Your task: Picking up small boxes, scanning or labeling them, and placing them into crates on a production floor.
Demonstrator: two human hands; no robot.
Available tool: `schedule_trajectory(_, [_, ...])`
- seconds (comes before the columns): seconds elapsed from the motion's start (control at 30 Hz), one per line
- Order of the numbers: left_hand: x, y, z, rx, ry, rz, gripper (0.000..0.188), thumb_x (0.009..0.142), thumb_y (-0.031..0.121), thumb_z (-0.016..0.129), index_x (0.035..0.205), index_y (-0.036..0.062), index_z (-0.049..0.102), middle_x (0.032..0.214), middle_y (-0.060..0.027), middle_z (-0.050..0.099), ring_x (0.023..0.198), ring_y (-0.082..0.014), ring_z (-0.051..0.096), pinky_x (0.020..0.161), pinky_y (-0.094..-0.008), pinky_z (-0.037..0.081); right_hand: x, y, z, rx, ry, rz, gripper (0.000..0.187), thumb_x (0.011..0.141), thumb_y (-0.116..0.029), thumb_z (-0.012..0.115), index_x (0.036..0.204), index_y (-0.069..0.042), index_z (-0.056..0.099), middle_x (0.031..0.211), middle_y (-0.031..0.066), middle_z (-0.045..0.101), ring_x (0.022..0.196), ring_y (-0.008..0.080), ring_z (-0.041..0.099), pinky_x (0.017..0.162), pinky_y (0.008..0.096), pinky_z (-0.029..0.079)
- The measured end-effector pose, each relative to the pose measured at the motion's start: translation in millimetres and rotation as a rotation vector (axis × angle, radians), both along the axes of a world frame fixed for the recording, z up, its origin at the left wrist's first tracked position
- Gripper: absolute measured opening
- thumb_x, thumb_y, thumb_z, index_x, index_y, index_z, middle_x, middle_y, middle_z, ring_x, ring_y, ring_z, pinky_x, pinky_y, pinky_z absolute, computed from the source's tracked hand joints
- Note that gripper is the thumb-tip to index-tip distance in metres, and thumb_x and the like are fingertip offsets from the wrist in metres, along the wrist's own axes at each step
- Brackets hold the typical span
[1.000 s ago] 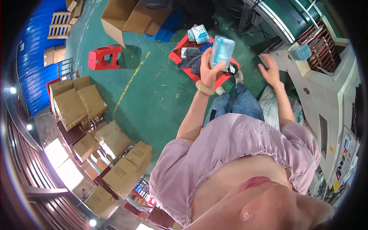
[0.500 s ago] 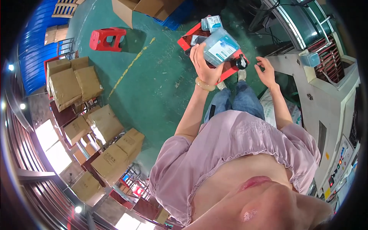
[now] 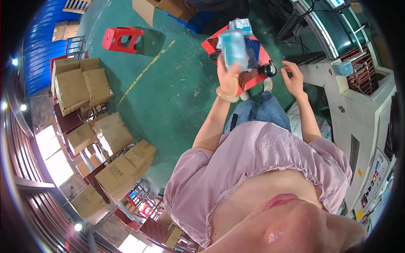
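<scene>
My left hand [image 3: 228, 80], with a pale bangle at the wrist, grips a clear plastic box with teal contents [image 3: 233, 47]. The box is smeared by motion and held above a red stand [image 3: 249, 80]. On that stand lie another clear package with a white label [image 3: 242, 26], a dark blue piece [image 3: 253, 47] and a black round object with a pale top [image 3: 270, 69]. To the right of the stand, my right hand [image 3: 293, 79] hangs in the air beside the machine, fingers apart and holding nothing.
A pale machine [image 3: 333, 82] with a conveyor stands close on my right, a small teal box [image 3: 342, 68] on its edge. An open carton [image 3: 175, 9] lies ahead. A red stool [image 3: 122, 40] and stacked cartons [image 3: 80, 86] are to the left.
The box in my left hand has tilted more upright and shifted slightly left, uncovering more of the red stand and the dark blue piece. My right hand has barely moved.
</scene>
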State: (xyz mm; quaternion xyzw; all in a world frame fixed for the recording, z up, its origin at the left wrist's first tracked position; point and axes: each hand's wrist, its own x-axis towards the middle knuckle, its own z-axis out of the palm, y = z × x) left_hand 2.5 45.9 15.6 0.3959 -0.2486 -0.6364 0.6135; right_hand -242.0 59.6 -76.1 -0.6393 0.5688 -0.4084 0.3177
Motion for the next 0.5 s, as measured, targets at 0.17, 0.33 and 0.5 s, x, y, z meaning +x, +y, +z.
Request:
schedule_trajectory(0.17, [14.8,-7.6,2.4,0.25,0.776,-0.2,0.066,0.087,0.056,0.039,0.123,0.0019,0.051,0.114,-0.0207,0.058,0.098,-0.037,0.058,0.088,-0.0431,0.049,8.5,2.3,1.7,-0.012,0.0,0.011,0.027,0.081,-0.003,0.062,0.108,-0.004,0.06,0.096,0.0095,0.061,0.083,0.0182,0.062,0.072,0.0273,0.049])
schedule_trajectory(0.33, [20.0,-11.0,-2.7,0.258,1.024,-0.187,0.062,0.088,0.054,0.04,0.122,0.0034,0.053,0.117,-0.0208,0.056,0.097,-0.0363,0.057,0.088,-0.0422,0.049,18.3,10.5,4.9,0.009,-0.023,0.015,0.024,0.081,-0.002,0.062,0.105,-0.004,0.061,0.091,0.0101,0.062,0.081,0.0189,0.063,0.071,0.0275,0.048])
schedule_trajectory(0.5, [19.8,-13.0,-8.3,0.211,1.155,-0.174,0.079,0.087,0.045,0.047,0.131,-0.0168,0.025,0.118,-0.0181,0.047,0.096,-0.0283,0.049,0.085,-0.0359,0.047,23.8,15.6,4.8,0.016,-0.034,0.017,0.024,0.081,-0.001,0.061,0.105,-0.003,0.061,0.088,0.01,0.062,0.079,0.0191,0.062,0.071,0.0274,0.048])
